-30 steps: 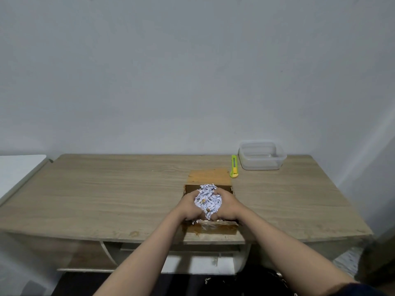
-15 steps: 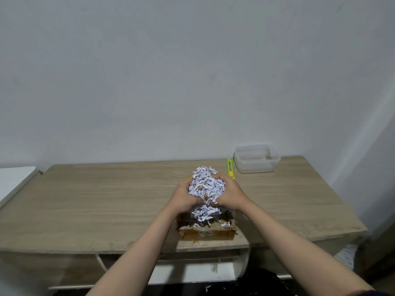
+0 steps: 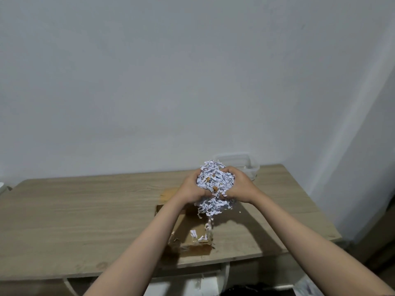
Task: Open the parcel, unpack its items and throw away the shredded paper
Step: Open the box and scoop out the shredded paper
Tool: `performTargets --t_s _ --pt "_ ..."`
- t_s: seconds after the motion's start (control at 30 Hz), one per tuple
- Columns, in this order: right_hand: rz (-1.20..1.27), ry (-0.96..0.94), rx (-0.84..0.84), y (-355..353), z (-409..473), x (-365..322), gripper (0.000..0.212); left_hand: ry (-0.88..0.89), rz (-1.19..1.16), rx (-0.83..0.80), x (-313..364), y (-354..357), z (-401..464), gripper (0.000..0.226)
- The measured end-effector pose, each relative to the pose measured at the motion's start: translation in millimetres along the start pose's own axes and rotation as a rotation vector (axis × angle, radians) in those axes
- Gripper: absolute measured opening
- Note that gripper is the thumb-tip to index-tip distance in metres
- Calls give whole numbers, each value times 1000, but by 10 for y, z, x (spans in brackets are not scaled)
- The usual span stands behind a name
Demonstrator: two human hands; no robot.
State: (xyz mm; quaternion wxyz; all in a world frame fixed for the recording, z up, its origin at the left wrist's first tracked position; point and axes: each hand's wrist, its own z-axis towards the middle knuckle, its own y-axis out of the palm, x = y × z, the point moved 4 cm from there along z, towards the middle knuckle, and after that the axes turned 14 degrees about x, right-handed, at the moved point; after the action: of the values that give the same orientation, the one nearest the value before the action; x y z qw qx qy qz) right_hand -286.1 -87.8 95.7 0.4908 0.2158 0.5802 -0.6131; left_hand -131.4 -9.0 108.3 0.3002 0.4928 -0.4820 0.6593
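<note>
A big wad of white shredded paper (image 3: 214,184) is held up in the air between both hands, well above the open brown cardboard parcel (image 3: 192,231). My left hand (image 3: 189,189) presses it from the left and my right hand (image 3: 241,186) from the right. Loose strips trail down from the wad toward the parcel. A few scraps of paper lie on the parcel's bare floor. No other items show inside; my left forearm hides part of it.
The parcel sits at the front edge of a light wooden table (image 3: 85,210). A clear plastic container (image 3: 245,165) stands at the back right, partly behind the wad. A white wall runs behind the table.
Both hands have lifted the wad of shredded paper out of the parcel, up and away from me. The parcel's floor now shows. The camera has tilted, so the yellow cutter is hidden.
</note>
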Motion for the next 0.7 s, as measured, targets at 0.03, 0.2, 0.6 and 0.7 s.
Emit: performTargets --t_s 0.03,0.2,0.6,0.7 --pt "-3 1 0 -97 11 64 61 -14 -6 -5 32 116 17 67" --pt "-23 69 -42 -541 60 520 63 -74 -6 -33 109 767 75 70" --pt "57 224 -147 -885 -79 1601 63 -144 34 17 -311 1920 25 70" --pt "58 181 -179 -848 -86 1707 62 -115 105 27 -436 2011 21 64"
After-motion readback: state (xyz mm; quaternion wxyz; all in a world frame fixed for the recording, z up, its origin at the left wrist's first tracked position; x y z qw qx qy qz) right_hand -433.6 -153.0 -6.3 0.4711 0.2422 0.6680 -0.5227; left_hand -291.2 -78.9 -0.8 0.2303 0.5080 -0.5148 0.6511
